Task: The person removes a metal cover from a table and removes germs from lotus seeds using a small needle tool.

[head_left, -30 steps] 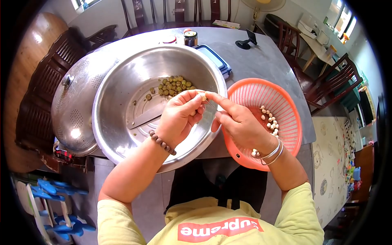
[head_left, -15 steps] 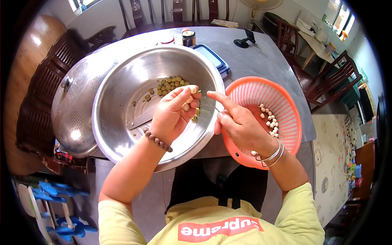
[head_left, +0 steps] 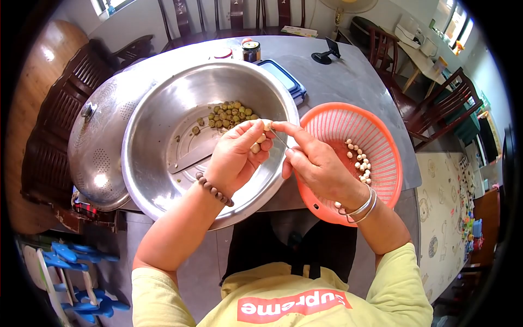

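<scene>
Left fingers (head_left: 249,131) pinch a pale seed (head_left: 267,125), right fingers (head_left: 297,134) a thin tool (head_left: 280,138) (basin rim (head_left: 290,98) nearby).

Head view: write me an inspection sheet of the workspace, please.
Surface: grey table, glare toward its far left.
Job's things: steel basin with green pieces and a flat blade; orange basket with pale seeds.
Clutter: jar, blue-rimmed container, black stand.
Hands: left hand holds several seeds; right hand points a thin metal tool at one.
Cables: nothing seen on the table.
Surroundings: wooden chairs; patterned mat.
</scene>
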Motion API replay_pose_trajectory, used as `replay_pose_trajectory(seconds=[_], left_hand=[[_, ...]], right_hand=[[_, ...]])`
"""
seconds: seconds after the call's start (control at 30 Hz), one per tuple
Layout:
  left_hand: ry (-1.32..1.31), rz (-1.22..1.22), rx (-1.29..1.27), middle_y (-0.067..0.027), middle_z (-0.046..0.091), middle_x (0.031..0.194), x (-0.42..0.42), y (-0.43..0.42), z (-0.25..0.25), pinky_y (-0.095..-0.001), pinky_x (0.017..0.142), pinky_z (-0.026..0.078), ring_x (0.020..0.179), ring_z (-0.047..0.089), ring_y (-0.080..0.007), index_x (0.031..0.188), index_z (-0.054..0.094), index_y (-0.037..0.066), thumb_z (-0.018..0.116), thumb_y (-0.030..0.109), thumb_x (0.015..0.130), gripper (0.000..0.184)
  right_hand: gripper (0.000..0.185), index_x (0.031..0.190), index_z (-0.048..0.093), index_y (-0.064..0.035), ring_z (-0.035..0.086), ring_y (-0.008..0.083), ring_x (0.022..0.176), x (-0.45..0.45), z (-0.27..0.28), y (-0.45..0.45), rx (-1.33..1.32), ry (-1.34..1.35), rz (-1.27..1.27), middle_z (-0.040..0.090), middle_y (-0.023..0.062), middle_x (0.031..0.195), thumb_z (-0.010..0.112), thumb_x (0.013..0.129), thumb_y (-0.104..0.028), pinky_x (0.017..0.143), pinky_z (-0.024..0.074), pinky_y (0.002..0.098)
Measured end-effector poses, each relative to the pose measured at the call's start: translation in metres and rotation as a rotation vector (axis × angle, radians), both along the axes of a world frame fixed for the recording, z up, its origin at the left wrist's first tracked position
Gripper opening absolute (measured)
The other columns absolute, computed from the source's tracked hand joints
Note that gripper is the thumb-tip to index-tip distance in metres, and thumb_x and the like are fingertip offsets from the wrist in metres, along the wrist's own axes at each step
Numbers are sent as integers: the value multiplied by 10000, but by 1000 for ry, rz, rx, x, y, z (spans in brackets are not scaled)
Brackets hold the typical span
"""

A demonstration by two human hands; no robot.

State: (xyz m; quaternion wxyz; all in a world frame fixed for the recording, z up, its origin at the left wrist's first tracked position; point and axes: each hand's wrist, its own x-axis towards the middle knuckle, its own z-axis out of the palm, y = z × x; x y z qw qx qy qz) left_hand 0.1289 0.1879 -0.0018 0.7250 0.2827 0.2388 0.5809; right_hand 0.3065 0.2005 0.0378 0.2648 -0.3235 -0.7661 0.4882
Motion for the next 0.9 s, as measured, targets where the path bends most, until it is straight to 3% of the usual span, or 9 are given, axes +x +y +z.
replay_pose_trajectory(seconds=[0.2,0.6,0.67,0.77,0.87,0.9], left_hand=[[-1,25,-18,-11,574,789,2,-1,4,-193,588,427,680,507,-76,909,567,43,533,184,873,149],[8,53,77,-47,584,871,4,-2,3,-189,619,435,726,522,-83,998,544,27,505,114,882,151],[71,106,68,-16,568,791,7,-4,8,-199,604,420,684,508,-71,954,558,34,532,116,866,123],[101,128,84,-14,568,789,8,-5,9,-193,592,408,674,506,-65,956,559,33,539,113,863,124],[150,144,106,-11,568,780,9,-6,9,-187,583,400,663,503,-60,958,559,32,545,112,860,128],[149,145,106,-11,568,780,8,-6,8,-187,583,400,663,503,-60,958,559,32,545,112,860,128]], right_hand=[[417,1270,365,-78,541,117,607,-1,3,0,-11,-26,-7,554,43,611,393,854,-95,613,432,268],[422,1267,366,-85,576,167,576,0,-2,1,95,-47,-24,575,66,604,398,847,-93,583,447,301],[419,1265,366,-84,586,177,579,0,0,0,101,-54,-26,573,69,603,399,847,-93,583,451,308],[422,1270,376,-93,536,106,619,-1,4,-5,56,-69,-55,540,41,619,374,850,-58,629,434,261],[423,1266,373,-90,548,114,620,-1,1,-6,36,-19,-61,542,49,617,377,845,-47,619,441,259],[401,1247,378,-81,578,165,606,-1,0,-6,73,-13,-61,552,75,603,393,848,-57,598,452,296]])
